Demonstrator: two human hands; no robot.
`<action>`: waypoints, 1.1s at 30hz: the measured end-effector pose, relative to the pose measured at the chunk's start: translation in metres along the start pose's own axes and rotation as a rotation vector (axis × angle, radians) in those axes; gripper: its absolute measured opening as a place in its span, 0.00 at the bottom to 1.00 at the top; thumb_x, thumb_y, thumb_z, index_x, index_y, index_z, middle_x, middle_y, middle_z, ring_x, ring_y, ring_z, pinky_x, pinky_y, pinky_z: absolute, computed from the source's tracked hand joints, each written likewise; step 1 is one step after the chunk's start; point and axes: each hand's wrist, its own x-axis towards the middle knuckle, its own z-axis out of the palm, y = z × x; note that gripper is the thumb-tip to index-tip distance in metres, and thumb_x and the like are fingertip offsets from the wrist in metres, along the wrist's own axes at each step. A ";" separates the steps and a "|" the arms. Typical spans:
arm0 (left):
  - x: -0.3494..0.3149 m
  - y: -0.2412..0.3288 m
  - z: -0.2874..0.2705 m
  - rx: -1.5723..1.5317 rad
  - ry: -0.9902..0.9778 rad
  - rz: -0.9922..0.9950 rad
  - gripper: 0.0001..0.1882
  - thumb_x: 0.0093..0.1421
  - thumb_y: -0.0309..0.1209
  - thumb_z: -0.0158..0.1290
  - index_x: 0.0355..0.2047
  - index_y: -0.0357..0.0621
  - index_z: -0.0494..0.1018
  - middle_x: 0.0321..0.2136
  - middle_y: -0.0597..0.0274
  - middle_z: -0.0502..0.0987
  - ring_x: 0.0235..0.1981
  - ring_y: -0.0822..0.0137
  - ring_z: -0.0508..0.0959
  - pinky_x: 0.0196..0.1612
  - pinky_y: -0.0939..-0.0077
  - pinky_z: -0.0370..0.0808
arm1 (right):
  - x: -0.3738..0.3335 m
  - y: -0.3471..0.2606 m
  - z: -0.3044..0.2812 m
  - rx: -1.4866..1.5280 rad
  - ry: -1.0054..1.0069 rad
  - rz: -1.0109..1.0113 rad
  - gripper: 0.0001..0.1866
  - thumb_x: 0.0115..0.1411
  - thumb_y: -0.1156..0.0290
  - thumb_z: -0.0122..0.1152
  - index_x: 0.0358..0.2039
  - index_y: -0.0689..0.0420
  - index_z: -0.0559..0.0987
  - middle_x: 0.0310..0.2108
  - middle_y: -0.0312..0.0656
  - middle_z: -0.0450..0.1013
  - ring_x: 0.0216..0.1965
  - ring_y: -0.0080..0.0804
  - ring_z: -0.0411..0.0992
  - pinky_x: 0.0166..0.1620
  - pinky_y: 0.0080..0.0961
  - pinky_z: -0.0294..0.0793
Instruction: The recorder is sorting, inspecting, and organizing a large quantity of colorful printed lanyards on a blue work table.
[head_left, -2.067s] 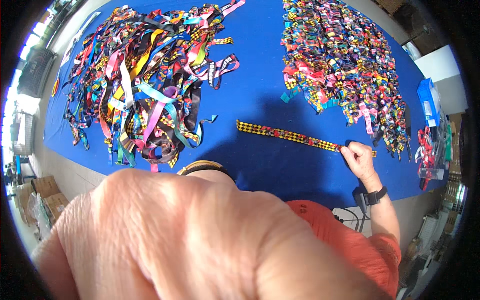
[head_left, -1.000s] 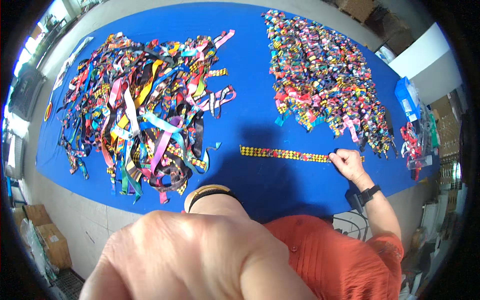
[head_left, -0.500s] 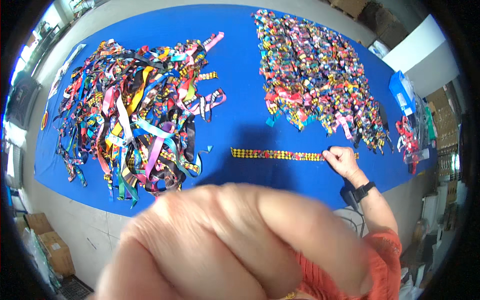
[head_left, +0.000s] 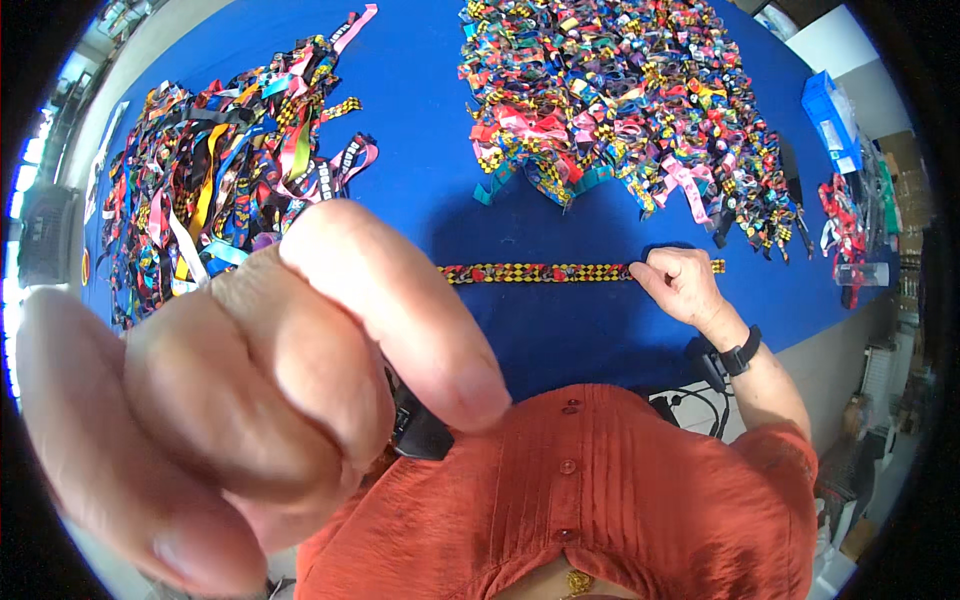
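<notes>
A yellow-and-black checked ribbon strap (head_left: 540,272) with red figures lies stretched flat across the blue cloth. At its right end, my right hand (head_left: 685,285) pinches it between thumb and fingers, and a short tail shows past the hand. My left hand (head_left: 270,370) is raised very close to the camera, large and slightly blurred. Its fingers are loosely bent and spread apart, with nothing seen in them. It covers the strap's left end and part of a heap of long loose straps (head_left: 200,160) in many colours.
A wide bed of bundled printed straps (head_left: 610,110) covers the far right of the blue cloth (head_left: 400,90). Beyond it stand a blue box (head_left: 832,120) and a red bunch of straps (head_left: 842,225). Black cables (head_left: 700,405) hang by the near edge.
The view has tilted down toward my body. My left hand has shifted left in the picture, its fingers now showing more. My right hand stays on the strap.
</notes>
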 end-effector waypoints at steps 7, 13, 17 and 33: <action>0.010 -0.038 0.011 -0.008 -0.127 -0.111 0.21 0.74 0.41 0.31 0.25 0.49 0.64 0.07 0.65 0.60 0.06 0.71 0.56 0.15 0.75 0.61 | 0.002 0.001 0.002 0.033 0.067 -0.080 0.22 0.57 0.69 0.69 0.15 0.58 0.65 0.14 0.45 0.62 0.16 0.45 0.64 0.20 0.37 0.59; 0.009 -0.055 0.013 -0.017 0.007 -0.059 0.17 0.71 0.32 0.38 0.24 0.47 0.68 0.10 0.69 0.65 0.06 0.77 0.56 0.12 0.82 0.62 | 0.002 0.003 -0.002 0.098 0.049 -0.069 0.20 0.56 0.70 0.69 0.16 0.58 0.67 0.15 0.45 0.63 0.16 0.45 0.66 0.21 0.37 0.60; 0.014 -0.046 0.018 -0.057 0.032 0.061 0.16 0.66 0.26 0.41 0.19 0.49 0.67 0.10 0.73 0.65 0.07 0.81 0.56 0.11 0.87 0.61 | 0.008 -0.001 -0.006 0.087 0.022 -0.113 0.19 0.57 0.69 0.68 0.16 0.58 0.68 0.15 0.45 0.65 0.17 0.45 0.67 0.21 0.38 0.61; 0.007 -0.060 0.027 0.097 -0.152 -0.112 0.27 0.76 0.48 0.28 0.33 0.44 0.71 0.07 0.70 0.57 0.08 0.74 0.52 0.22 0.70 0.65 | 0.053 -0.086 0.048 0.122 0.113 -0.442 0.08 0.57 0.71 0.64 0.35 0.56 0.75 0.32 0.43 0.72 0.33 0.42 0.74 0.34 0.35 0.75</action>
